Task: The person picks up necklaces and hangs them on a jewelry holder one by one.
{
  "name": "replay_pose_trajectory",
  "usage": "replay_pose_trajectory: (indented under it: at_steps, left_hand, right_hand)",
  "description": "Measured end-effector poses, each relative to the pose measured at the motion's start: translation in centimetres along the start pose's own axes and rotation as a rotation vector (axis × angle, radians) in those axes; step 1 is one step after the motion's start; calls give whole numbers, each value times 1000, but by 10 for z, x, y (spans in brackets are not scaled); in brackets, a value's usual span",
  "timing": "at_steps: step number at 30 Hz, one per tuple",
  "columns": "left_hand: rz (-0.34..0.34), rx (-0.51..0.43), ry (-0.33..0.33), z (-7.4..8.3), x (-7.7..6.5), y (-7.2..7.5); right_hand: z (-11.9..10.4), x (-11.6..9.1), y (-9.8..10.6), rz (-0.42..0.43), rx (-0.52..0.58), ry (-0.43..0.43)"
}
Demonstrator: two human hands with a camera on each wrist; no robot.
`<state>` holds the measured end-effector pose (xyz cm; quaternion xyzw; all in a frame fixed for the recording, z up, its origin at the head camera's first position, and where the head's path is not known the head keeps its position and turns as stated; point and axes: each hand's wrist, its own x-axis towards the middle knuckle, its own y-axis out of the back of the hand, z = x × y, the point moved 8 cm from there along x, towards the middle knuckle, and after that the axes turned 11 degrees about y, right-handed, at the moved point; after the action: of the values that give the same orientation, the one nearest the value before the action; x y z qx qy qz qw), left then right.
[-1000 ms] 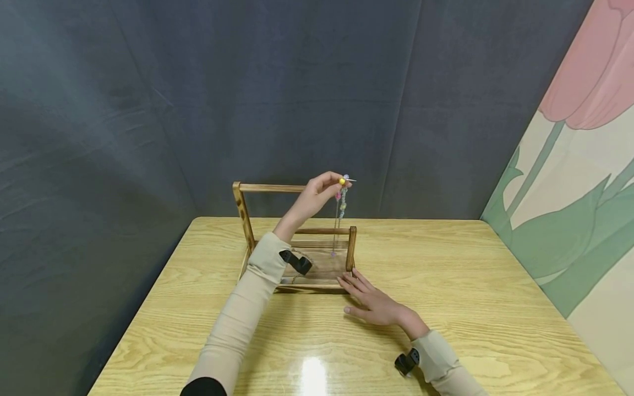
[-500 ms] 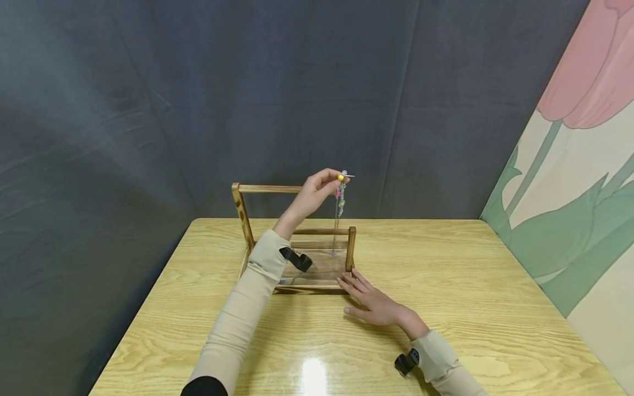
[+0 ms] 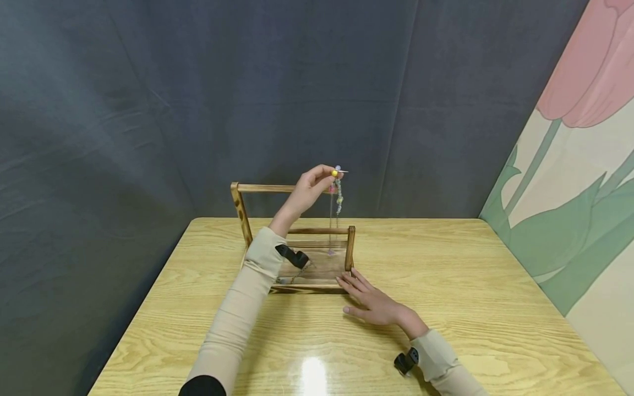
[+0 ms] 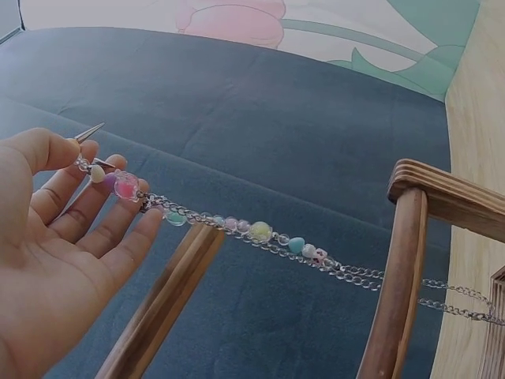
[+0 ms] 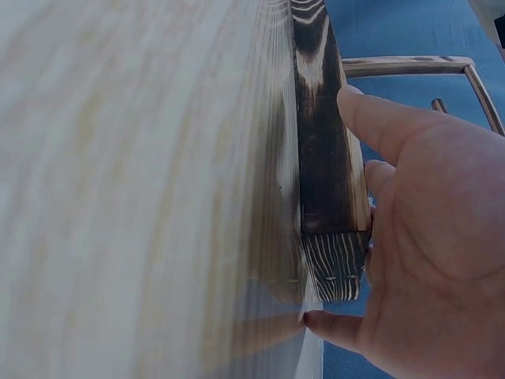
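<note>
Your left hand [image 3: 308, 190] pinches the upper end of the beaded chain [image 3: 339, 201] between thumb and fingers, hanging it over the wooden rack [image 3: 324, 269], while your right hand [image 3: 375, 306], fingers straight and spread, touches the rack's near right corner.

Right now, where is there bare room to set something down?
On the table right of the wooden rack, between the right hand and the far edge; also between rack and left edge. Crowded: the rack itself, with the left hand holding a beaded chain over it.
</note>
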<state>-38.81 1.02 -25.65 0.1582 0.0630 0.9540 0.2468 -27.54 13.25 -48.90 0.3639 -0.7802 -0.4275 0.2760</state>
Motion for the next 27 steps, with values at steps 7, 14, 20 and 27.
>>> replay_pose_trajectory:
  at_steps: [7, 14, 20, 27]
  left_hand:
    - [5, -9, 4, -1, 0, 4]
    - [23, 5, -8, -1, 0, 7]
    - [33, 16, -2, -3, -2, 11]
    - [50, -7, -13, -15, 3, 18]
  right_hand:
    - [1, 0, -1, 0, -13, -5]
    - [0, 0, -1, 1, -3, -1]
    - [1, 1, -3, 1, -15, 10]
    - [1, 1, -2, 0, 0, 9]
